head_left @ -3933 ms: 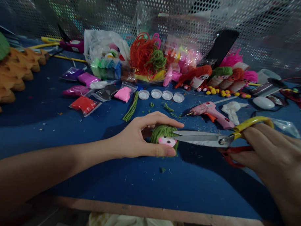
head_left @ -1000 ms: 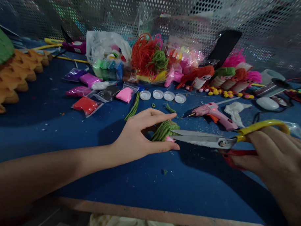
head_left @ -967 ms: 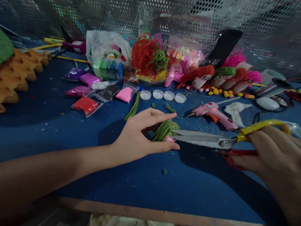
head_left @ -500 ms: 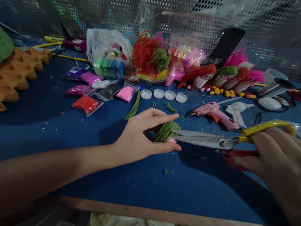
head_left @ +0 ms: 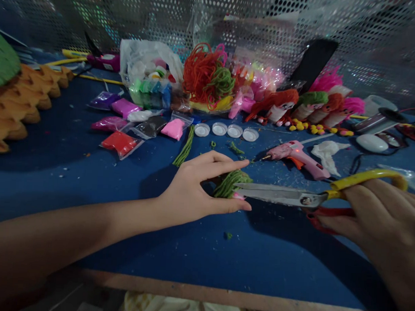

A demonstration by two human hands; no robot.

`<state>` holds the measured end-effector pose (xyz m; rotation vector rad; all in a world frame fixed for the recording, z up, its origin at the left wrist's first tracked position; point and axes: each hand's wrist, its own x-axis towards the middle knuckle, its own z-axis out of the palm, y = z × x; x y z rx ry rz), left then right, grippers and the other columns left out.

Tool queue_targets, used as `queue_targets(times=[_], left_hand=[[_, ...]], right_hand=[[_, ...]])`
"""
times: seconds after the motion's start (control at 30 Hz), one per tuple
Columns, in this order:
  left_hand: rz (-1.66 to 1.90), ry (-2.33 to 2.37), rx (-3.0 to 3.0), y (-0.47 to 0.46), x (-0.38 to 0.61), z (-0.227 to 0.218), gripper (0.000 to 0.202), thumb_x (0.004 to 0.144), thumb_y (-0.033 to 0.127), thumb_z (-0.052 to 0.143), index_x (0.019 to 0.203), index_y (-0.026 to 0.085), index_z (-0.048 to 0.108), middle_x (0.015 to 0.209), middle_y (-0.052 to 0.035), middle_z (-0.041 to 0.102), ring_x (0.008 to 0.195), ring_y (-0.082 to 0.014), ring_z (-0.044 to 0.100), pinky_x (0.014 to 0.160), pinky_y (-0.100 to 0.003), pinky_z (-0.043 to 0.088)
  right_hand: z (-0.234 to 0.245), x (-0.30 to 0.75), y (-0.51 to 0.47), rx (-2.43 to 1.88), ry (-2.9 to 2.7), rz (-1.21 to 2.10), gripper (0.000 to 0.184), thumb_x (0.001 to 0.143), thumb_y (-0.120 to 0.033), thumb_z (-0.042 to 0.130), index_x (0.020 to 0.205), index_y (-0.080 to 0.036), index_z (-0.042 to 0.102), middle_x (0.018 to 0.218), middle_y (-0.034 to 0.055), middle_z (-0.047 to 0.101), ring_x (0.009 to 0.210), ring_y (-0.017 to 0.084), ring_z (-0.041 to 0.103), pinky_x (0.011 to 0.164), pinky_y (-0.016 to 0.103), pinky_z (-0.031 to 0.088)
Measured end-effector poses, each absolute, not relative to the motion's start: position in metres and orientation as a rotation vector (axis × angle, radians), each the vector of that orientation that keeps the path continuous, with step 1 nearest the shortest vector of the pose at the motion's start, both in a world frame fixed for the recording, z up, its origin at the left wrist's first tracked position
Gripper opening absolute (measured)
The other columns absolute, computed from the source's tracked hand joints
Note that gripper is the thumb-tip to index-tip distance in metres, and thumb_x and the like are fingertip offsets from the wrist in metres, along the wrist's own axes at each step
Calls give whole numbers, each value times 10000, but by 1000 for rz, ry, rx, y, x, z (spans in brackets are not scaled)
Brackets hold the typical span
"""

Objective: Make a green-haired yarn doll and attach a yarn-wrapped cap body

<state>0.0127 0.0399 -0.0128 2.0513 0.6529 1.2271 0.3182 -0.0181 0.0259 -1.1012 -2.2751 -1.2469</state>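
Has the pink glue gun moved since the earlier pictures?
No: the pink glue gun keeps its place, to the near right of the rightmost round cap.

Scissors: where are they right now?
In the head view, the scissors are right of centre in the right hand, on the near side of the pink glue gun, pointing at the green-haired doll head in the left hand.

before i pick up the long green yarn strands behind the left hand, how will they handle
The green yarn strands will likely flop, being thin and soft-looking. They should feel light, as the bundle is small. They may splay apart, since their near ends look loose.
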Motion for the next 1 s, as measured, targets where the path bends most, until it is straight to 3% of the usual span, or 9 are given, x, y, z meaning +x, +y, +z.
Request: queue_targets(times=[0.4, 0.6, 1.0], left_hand=[[1225, 628, 2062, 40, 13, -13, 615, 695, 354, 929, 1266, 218, 749, 1010, -71, 733, 903, -177, 690, 792, -272, 585], [1229, 621, 2084, 40, 13, -13, 630, 688, 320, 936, 1265, 158, 742, 1020, -80, 733, 902, -162, 694, 805, -257, 580], [1143, 644, 2058, 43, 10, -13, 569, 745, 322, 898, 1272, 182, 734, 1090, -87, 737, 962, -173, 711, 853, -262, 579]], right_hand=[[23, 319, -18, -1099, -2241, -1255, 494, 1053, -368, 470, 617, -170, 590, 505, -10, 578, 422, 69, 395, 388, 180, 261], [21, 322, -21, -1115, -2259, -1283, 446, 1044, -316, 482, 630, -184, 579, 515, -19, 563, 439, 82, 422, 402, 188, 269], [19, 327, -25, -1092, -2315, -1187, 366, 1025, -256, 518, 663, -207, 500, 537, -32, 523, 468, 86, 425, 433, 187, 303]])
